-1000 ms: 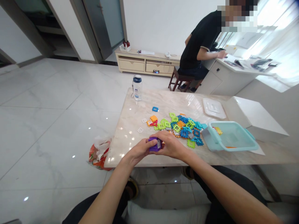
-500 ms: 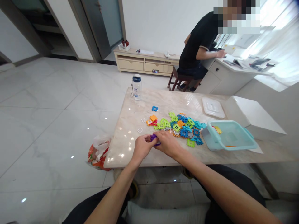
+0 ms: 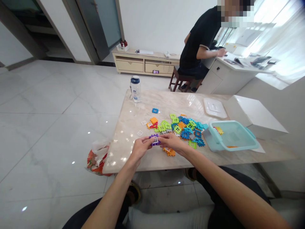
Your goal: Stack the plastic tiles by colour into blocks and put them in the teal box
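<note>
Between my hands, above the table, is a purple notched building tile with a white window grille in its middle. My left hand pinches its left edge. The fingers of my right hand are closed on its right edge. Orange tiles lie on the table just under my right hand. Beyond my hands spreads a pile of green, blue, orange and turquoise tiles. Two loose white window grilles lie left of the pile, and a single blue tile lies behind it.
A turquoise plastic bin holding a few pieces stands on the marble table, right of the pile. Behind it are a clear lid and a white box. A water bottle stands far left. A person sits at another desk.
My hands have spread slightly apart, and the purple tile now faces me with its white grille showing. Orange tiles under my right hand have come into view.
</note>
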Motion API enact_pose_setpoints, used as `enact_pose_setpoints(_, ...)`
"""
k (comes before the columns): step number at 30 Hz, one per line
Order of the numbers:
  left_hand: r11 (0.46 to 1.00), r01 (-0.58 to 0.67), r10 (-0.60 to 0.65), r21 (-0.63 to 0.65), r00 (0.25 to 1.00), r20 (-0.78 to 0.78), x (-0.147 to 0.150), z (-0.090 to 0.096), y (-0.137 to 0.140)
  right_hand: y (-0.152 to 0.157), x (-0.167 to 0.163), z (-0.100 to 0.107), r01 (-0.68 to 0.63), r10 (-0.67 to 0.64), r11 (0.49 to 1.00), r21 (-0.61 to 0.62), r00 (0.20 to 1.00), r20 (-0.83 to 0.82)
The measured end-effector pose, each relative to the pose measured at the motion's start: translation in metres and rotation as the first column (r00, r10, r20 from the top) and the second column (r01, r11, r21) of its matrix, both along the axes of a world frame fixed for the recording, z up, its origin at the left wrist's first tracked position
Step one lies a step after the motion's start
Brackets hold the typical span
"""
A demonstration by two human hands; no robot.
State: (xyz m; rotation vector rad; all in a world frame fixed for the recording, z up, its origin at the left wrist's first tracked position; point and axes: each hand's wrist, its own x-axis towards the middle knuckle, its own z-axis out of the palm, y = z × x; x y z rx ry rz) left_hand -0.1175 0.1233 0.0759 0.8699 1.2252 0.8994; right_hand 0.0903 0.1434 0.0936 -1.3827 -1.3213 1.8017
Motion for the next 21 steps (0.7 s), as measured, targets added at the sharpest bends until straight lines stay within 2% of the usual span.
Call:
enact_pose_setpoints(3,1.0,0.009,-0.008,-0.024,1.0,0.023,0.001,-0.008,0.001,-0.001,-0.001,-0.004,0.061,-0.061,0.995,-0.08,0.998,-0.001)
enact_pose_setpoints(7,0.998,0.057,-0.058,-0.033,0.998,-0.032,-0.004,-0.02,0.0,-0.002,-0.006,-0.014,0.056,-0.054,0.993,-0.103,0.998,0.021)
enact_pose_setpoints(10,0.997,0.073,-0.074,-0.013,0.991,-0.114,-0.009,-0.027,-0.001,-0.003,-0.01,-0.022,0.023,-0.018,0.998,-0.062,0.997,0.079)
enact_pose_setpoints(16,0.989,0.143,-0.134,0.02,0.96,-0.245,-0.014,-0.042,0.004,-0.003,-0.015,-0.029,-0.037,0.024,0.999,0.035,0.945,0.327)
enact_pose_setpoints(21,0.994,0.104,-0.093,0.021,0.946,-0.309,-0.015,-0.056,0.01,-0.002,-0.018,-0.036,-0.06,0.018,0.995,0.086,0.905,0.425)
